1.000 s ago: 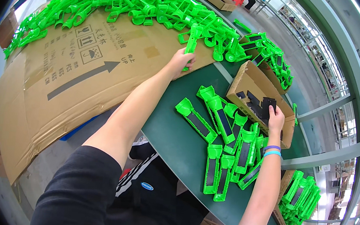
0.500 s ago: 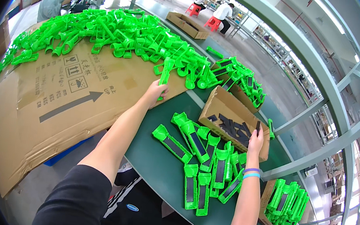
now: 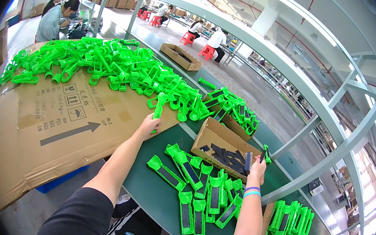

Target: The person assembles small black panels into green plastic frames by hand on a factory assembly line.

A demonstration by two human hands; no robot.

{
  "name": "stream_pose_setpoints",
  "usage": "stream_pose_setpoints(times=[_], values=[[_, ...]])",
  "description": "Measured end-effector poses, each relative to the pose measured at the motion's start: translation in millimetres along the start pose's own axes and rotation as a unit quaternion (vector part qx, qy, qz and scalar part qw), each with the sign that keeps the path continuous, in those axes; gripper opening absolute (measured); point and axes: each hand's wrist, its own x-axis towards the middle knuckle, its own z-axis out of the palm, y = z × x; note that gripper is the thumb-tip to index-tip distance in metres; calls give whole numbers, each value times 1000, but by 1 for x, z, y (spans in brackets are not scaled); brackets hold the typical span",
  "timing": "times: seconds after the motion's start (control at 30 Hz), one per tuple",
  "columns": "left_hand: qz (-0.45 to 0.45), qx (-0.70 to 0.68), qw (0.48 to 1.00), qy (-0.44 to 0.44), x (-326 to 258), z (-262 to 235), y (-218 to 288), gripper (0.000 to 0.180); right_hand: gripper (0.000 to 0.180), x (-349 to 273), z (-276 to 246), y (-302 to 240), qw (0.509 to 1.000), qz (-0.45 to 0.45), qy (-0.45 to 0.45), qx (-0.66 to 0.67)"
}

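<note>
My left hand [image 3: 150,123] is closed around the lower end of a green plastic casing [image 3: 159,105], held upright at the edge of the cardboard. At the right, my right hand [image 3: 257,169] pinches a black strip [image 3: 263,156] above the end of an open cardboard tray [image 3: 204,135]. A pale grey strip [image 3: 248,161] shows beside those fingers; whether it is held too, I cannot tell. Loose black strips [image 3: 227,155] lie in the tray. Between my arms, several green casings with black inlays [image 3: 191,173] lie on the green table [image 3: 143,191].
A big heap of green casings [image 3: 111,63] covers the back of a large cardboard sheet [image 3: 59,118]. More fill a box [image 3: 237,126] behind the tray and another box [image 3: 267,233] at the right. A metal frame post [image 3: 311,162] rises beside my right arm. People sit farther back.
The view has tilted up, so the table appears lower. The pale grey strip now shows beside my right fingers. Both hands keep their holds.
</note>
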Motion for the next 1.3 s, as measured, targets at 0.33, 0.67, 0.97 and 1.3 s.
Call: stream_pose_setpoints(times=[0.33,0.67,0.97,1.3], values=[[-15,4,999,28,-3,-8,6,8,25,-132,-63,-91,902,134,-98,398],[131,59,963,-227,-136,216,-8,21,4,-217,-118,-65,900,79,50,425],[377,148,846,-347,-187,253,-63,11,20,-226,-117,-54,869,26,-224,440],[-79,-15,985,-155,-173,254,-66,30,17,-224,-107,-67,946,-130,-263,137]])
